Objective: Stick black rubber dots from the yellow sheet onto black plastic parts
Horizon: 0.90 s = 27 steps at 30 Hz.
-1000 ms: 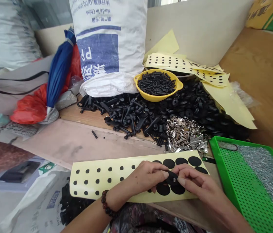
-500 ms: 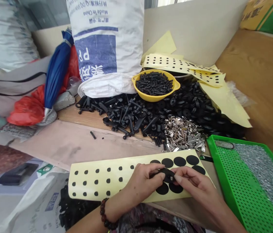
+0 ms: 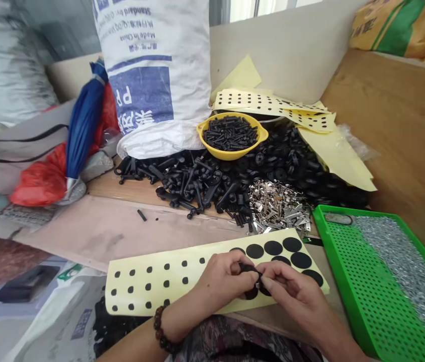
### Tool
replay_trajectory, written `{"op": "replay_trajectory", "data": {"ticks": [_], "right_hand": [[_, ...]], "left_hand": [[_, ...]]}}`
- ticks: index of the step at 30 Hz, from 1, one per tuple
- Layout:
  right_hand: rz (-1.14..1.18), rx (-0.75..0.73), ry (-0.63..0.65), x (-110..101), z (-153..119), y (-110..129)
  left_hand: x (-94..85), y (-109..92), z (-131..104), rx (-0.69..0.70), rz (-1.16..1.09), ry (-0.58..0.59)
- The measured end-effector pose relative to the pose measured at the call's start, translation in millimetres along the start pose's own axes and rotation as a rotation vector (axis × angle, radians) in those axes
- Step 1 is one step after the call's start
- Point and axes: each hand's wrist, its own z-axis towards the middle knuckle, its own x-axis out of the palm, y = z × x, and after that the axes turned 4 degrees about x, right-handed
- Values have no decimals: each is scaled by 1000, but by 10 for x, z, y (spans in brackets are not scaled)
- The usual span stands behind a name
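Note:
My left hand (image 3: 222, 276), with a bead bracelet (image 3: 160, 329) on its wrist, pinches a black round plastic part (image 3: 249, 270) between thumb and fingers. My right hand (image 3: 297, 291) is closed at the part's right edge, thumb and fingertips pressed against it. A small shiny metal piece (image 3: 258, 285) shows there beside the right fingertips; its full shape is hidden. Under both hands lies a yellow backing sheet (image 3: 212, 249) with small black dots on its left and large black round stickers (image 3: 273, 247) on its right. My hands cover some of the stickers.
Beyond the sheet are a heap of small metal clips (image 3: 278, 203), black plastic arms (image 3: 197, 186) and a yellow bowl (image 3: 231, 151) of black screws. A green tray (image 3: 351, 271) with small metal parts stands right. A white sack (image 3: 159, 75) and blue umbrella (image 3: 86, 118) are behind.
The black round part has tipped from nearly flat to more edge-on between my fingers. My hands have shifted slightly left in view, and the camera view has turned a little.

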Motion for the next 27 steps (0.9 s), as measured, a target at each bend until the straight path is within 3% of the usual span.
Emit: {"op": "replay_trajectory", "data": {"ticks": [4, 8, 12, 20, 24, 27], "right_hand": [[134, 10, -35, -18, -27, -1], [269, 98, -14, -50, -53, -11], [353, 83, -7, -40, -83, -10], [373, -34, 38, -28, -161, 17], [428, -11, 1, -20, -188, -47], [315, -49, -54, 19, -207, -58]], "left_hand": [[56, -6, -51, 97, -2, -120], [93, -19, -82, 88, -82, -147], [104, -48, -83, 64, -179, -167], [173, -93, -149, 56, -315, -210], [239, -81, -191, 42, -336, -223], [301, -44, -192, 73, -323, -237]]}}
